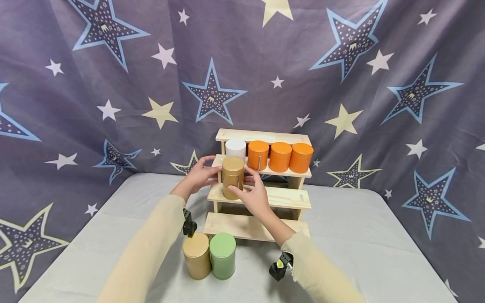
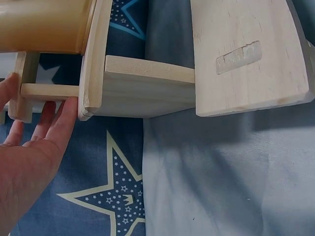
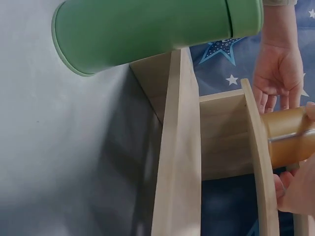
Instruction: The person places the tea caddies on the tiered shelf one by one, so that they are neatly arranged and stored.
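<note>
A gold canister (image 1: 233, 179) stands upright at the left end of a lower tier of the wooden stepped shelf (image 1: 280, 197). My right hand (image 1: 254, 198) grips it from the right, thumb across its front. My left hand (image 1: 198, 174) is at the left side, thumb near the canister; in the left wrist view its outstretched fingers (image 2: 61, 125) touch the shelf's frame. Directly behind stand a white canister (image 1: 235, 147) and three orange canisters (image 1: 258, 155) in a row on a higher tier.
A second gold canister (image 1: 197, 256) and a green canister (image 1: 222, 256) stand side by side on the grey cloth surface (image 1: 352, 235), in front of the shelf between my forearms. A star-patterned curtain (image 1: 265, 105) hangs behind the shelf.
</note>
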Available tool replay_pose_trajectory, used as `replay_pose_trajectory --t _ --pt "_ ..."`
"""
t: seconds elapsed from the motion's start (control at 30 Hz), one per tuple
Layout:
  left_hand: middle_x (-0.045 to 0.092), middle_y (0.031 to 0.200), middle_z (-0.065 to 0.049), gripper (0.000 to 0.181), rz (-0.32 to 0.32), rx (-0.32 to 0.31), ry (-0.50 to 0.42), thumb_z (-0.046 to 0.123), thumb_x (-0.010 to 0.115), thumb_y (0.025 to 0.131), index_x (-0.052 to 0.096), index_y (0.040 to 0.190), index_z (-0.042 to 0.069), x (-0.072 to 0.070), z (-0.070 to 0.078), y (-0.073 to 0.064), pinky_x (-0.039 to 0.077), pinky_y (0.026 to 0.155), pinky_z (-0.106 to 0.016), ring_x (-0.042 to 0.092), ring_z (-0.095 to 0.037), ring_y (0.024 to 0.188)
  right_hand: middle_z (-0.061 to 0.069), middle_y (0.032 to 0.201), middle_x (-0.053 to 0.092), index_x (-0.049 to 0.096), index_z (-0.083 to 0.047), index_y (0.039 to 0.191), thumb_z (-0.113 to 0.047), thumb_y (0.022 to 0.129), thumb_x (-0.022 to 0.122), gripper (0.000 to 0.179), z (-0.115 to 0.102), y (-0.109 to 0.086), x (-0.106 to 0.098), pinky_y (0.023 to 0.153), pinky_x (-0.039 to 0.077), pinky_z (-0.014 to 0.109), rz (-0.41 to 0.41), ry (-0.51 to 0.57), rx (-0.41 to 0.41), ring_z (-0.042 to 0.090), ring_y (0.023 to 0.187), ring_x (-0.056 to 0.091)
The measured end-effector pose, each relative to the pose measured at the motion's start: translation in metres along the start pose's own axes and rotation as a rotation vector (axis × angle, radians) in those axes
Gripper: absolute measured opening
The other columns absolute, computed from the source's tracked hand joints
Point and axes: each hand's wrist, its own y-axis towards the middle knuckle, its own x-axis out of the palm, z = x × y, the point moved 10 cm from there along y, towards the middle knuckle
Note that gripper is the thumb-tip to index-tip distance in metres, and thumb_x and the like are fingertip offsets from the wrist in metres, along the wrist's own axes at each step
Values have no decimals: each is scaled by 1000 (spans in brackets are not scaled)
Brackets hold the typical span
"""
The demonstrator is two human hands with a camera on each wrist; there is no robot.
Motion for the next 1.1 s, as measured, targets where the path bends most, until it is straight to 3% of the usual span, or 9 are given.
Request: replay_pose_trajectory --t 0.33,0.5,0.7,1.1 --pt "43 138 -24 64 -6 1 -6 15 57 93 20 146 16 -1 0 0 47 101 -46 50 -37 121 14 123 54 44 -21 135 -28 77 78 68 0 -15 -11 93 50 46 -22 21 14 28 113 54" --pt "44 138 -22 63 1 -10 -7 15 57 94 21 146 18 -2 0 0 46 101 -46 50 -36 121 17 124 55 45 -17 134 -26 80 75 62 -3 -24 -15 93 48 49 -46 50 -2 32 114 53" --pt "42 139 -24 65 -4 -5 -8 15 56 94 19 147 17 -2 0 0 46 102 -46 50 -37 121 17 121 57 50 -13 130 -22 82 74 55 -3 -35 -17 91 52 40 -78 47 -12 28 113 54" --pt "41 139 -25 65 -7 -11 -13 15 56 94 18 147 16 -1 0 0 44 104 -47 48 -38 123 14 117 59 52 -12 129 -20 83 73 52 -1 -59 -8 89 50 49 -163 28 1 25 110 55"
